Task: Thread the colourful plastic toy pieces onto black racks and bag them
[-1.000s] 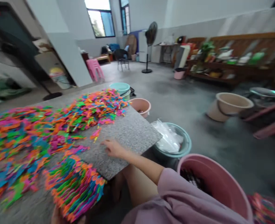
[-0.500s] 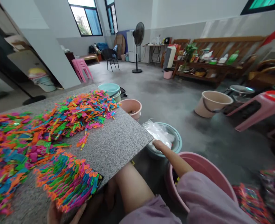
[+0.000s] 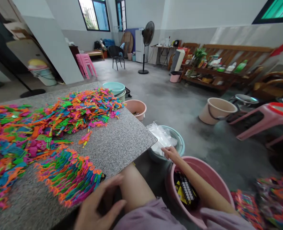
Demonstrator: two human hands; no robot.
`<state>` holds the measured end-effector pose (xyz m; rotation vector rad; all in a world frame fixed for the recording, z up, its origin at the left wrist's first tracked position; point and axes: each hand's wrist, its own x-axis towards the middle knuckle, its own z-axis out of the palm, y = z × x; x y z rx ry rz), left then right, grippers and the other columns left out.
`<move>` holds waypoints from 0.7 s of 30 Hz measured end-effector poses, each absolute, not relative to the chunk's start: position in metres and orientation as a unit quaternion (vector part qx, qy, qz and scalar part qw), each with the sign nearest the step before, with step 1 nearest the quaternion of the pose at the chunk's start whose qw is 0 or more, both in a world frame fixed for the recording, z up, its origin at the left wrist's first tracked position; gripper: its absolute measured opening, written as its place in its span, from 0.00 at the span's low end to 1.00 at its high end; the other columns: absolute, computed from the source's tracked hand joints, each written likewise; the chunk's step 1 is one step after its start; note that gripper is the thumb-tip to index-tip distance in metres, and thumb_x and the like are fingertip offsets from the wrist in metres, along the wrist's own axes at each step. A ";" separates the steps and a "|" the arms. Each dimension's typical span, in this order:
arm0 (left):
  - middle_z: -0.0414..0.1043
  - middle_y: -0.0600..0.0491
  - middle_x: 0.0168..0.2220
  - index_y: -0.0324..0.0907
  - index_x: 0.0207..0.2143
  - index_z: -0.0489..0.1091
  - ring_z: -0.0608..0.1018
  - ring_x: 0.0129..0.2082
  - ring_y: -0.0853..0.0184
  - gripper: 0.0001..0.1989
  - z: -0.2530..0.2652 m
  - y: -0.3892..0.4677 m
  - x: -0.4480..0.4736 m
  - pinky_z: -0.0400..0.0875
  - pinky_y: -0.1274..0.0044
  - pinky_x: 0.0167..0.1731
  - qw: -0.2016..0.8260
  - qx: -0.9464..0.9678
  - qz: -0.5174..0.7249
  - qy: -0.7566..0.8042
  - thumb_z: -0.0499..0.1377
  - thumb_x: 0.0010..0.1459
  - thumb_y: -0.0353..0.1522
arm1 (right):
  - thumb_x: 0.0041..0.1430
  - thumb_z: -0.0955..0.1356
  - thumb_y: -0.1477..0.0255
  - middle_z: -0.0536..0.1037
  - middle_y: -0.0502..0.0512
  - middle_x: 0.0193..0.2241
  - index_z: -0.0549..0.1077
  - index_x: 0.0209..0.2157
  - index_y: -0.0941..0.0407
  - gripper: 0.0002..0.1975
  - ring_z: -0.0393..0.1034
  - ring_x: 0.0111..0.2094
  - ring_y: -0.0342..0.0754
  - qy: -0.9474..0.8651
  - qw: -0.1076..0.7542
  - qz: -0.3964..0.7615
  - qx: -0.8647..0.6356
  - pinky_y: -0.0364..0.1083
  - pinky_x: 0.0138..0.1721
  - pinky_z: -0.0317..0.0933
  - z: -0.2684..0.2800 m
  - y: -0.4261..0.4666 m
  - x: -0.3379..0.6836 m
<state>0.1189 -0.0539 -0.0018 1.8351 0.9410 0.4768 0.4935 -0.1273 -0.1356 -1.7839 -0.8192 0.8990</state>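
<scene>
My left hand (image 3: 100, 204) is raised at the table's near edge, thumb and fingers apart with nothing between them. Beside it on the granite-patterned table (image 3: 122, 140) lies a neat row of colourful plastic pieces (image 3: 71, 175) with round orange ends. A loose heap of similar pieces (image 3: 83, 108) spreads behind and to the left. My right hand (image 3: 171, 153) reaches over a light blue basin (image 3: 181, 143) beyond the table corner. Its fingers are closed at the edge of the clear plastic bags (image 3: 160, 135) in the basin; the fingertips are small in view.
A pink tub (image 3: 215, 172) under my right forearm holds black and yellow items. Filled colourful packs (image 3: 247, 207) lie at the lower right. A peach bucket (image 3: 140, 108), a beige bucket (image 3: 215, 110) and a pink stool (image 3: 268, 118) stand around.
My left hand has come away from the row of plastic pieces and risen to the right, opening. My right hand has drawn slightly back from the table corner over the bags.
</scene>
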 end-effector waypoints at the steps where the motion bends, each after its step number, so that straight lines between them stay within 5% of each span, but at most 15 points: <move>1: 0.78 0.54 0.49 0.58 0.47 0.74 0.79 0.49 0.54 0.22 -0.006 -0.057 0.149 0.74 0.65 0.52 0.547 0.746 0.167 0.340 0.67 0.48 0.42 | 0.45 0.64 0.36 0.53 0.45 0.07 0.54 0.11 0.52 0.35 0.48 0.14 0.39 -0.303 0.531 0.386 -0.691 0.43 0.19 0.47 -0.122 -0.132 0.480; 5: 0.80 0.46 0.36 0.42 0.37 0.78 0.81 0.37 0.57 0.18 -0.028 -0.071 0.250 0.76 0.70 0.39 0.637 0.679 0.197 0.307 0.71 0.41 0.39 | 0.48 0.71 0.46 0.59 0.43 0.13 0.59 0.17 0.54 0.29 0.50 0.16 0.38 -0.278 0.624 0.441 -0.582 0.42 0.20 0.49 -0.068 -0.143 0.424; 8: 0.76 0.50 0.24 0.40 0.26 0.75 0.77 0.26 0.63 0.13 -0.038 -0.073 0.274 0.71 0.75 0.30 0.633 0.662 0.236 0.325 0.62 0.53 0.41 | 0.41 0.78 0.56 0.62 0.43 0.16 0.61 0.19 0.55 0.26 0.53 0.19 0.38 -0.301 0.618 0.419 -0.593 0.40 0.22 0.50 -0.043 -0.147 0.409; 11: 0.74 0.53 0.25 0.41 0.27 0.72 0.75 0.28 0.66 0.13 -0.041 -0.069 0.266 0.69 0.77 0.30 0.624 0.644 0.276 0.346 0.61 0.55 0.42 | 0.40 0.79 0.58 0.62 0.43 0.17 0.60 0.20 0.55 0.26 0.55 0.21 0.39 -0.287 0.637 0.385 -0.603 0.40 0.23 0.53 -0.034 -0.146 0.409; 15: 0.67 0.56 0.24 0.44 0.29 0.63 0.72 0.24 0.69 0.19 -0.048 -0.063 0.258 0.68 0.78 0.26 0.623 0.593 0.317 0.399 0.54 0.60 0.49 | 0.43 0.77 0.57 0.67 0.45 0.22 0.61 0.23 0.54 0.24 0.61 0.22 0.40 -0.233 0.665 0.513 -0.490 0.41 0.25 0.60 -0.032 -0.146 0.394; 18: 0.56 0.61 0.20 0.45 0.29 0.57 0.61 0.14 0.74 0.24 -0.050 -0.054 0.261 0.63 0.81 0.17 0.632 0.566 0.327 0.416 0.45 0.61 0.55 | 0.44 0.77 0.56 0.60 0.41 0.18 0.63 0.26 0.53 0.22 0.47 0.14 0.34 -0.195 0.675 0.557 -0.442 0.38 0.16 0.49 -0.032 -0.155 0.387; 21: 0.47 0.65 0.17 0.44 0.30 0.59 0.53 0.12 0.76 0.27 -0.034 -0.044 0.255 0.56 0.82 0.13 0.637 0.586 0.317 0.388 0.44 0.60 0.58 | 0.47 0.74 0.54 0.55 0.39 0.15 0.71 0.35 0.52 0.19 0.36 0.13 0.34 -0.270 0.592 0.579 -0.491 0.40 0.13 0.38 -0.038 -0.163 0.405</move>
